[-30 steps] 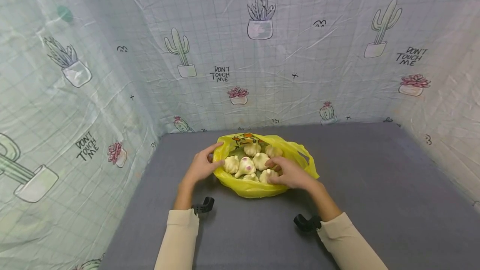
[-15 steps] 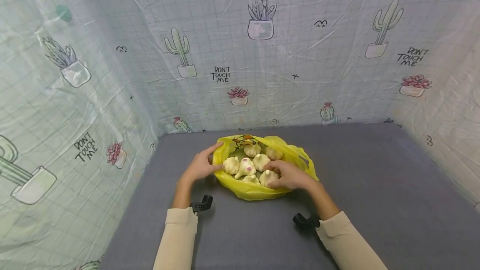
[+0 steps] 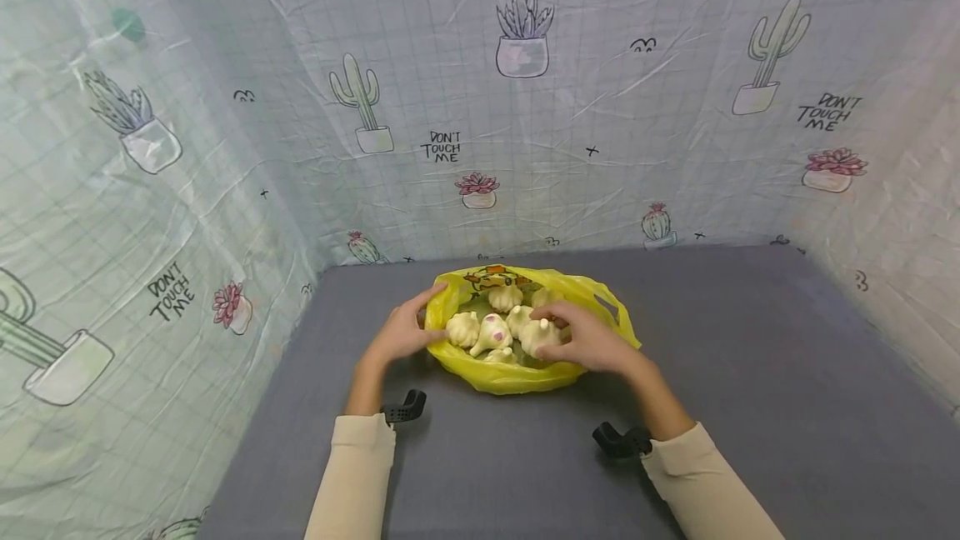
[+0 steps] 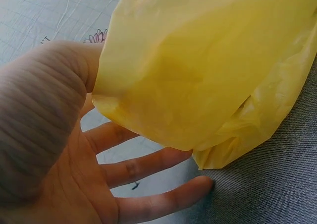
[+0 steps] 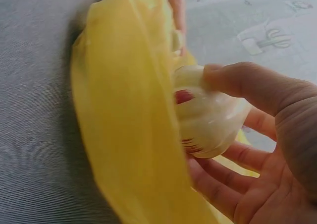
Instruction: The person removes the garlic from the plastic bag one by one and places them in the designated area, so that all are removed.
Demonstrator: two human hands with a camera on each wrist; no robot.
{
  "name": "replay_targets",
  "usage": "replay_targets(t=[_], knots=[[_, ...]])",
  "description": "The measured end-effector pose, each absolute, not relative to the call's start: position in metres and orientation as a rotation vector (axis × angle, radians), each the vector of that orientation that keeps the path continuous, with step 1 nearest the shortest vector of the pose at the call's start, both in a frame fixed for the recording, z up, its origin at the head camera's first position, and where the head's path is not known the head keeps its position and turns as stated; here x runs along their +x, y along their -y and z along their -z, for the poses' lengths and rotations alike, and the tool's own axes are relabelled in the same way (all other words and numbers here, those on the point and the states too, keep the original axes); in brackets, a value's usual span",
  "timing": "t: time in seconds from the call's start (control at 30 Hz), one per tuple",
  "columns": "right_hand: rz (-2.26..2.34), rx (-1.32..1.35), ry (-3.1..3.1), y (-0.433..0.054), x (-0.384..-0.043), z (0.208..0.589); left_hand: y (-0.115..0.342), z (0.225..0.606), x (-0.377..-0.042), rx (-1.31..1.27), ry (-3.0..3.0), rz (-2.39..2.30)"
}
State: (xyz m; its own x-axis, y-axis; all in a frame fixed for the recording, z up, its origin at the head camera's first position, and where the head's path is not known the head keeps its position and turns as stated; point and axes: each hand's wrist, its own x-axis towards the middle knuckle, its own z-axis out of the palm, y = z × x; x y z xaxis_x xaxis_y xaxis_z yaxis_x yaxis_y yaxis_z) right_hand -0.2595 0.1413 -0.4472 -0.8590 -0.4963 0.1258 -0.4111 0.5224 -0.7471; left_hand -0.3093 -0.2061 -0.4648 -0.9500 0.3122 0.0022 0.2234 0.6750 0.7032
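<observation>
A yellow plastic bag point(image 3: 498, 382) lies with its mouth spread, several garlic bulbs inside. My left hand point(image 3: 400, 333) holds the bag's left rim, thumb over the edge and fingers outside; in the left wrist view the fingers are spread along the yellow plastic point(image 4: 163, 85). My right hand point(image 3: 588, 342) grips a garlic bulb point(image 3: 537, 339) at the bag's front right, thumb on its near side. The right wrist view shows that bulb point(image 5: 210, 120) with reddish marks, partly hidden by the bag's wall. A purple-spotted bulb point(image 3: 492, 332) lies left of it.
The bag rests on a grey cloth-covered table point(image 3: 495, 465). Sheeting printed with cacti point(image 3: 525, 190) hangs behind and at both sides. More garlic bulbs lie at the bag's back point(image 3: 506, 298) and left point(image 3: 462, 329). Black wrist mounts point(image 3: 622, 441) stick out from both wrists.
My right hand has taken hold of the front-right garlic bulb and raised it slightly, overlapping the bulb behind it. The left hand has stayed at the bag's left rim.
</observation>
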Motion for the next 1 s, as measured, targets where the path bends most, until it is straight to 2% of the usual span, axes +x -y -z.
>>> replay_targets(t=[0.47,1.0], knots=[[1.429,-0.73,-2.745,-0.155,-0.251,0.416,0.206,0.463,-0.309,0.467,-2.761,-1.14],[1.625,-0.573,-2.885,-0.198,-0.245,0.399,0.207,0.466,-0.308,0.467,-2.742,-1.178]])
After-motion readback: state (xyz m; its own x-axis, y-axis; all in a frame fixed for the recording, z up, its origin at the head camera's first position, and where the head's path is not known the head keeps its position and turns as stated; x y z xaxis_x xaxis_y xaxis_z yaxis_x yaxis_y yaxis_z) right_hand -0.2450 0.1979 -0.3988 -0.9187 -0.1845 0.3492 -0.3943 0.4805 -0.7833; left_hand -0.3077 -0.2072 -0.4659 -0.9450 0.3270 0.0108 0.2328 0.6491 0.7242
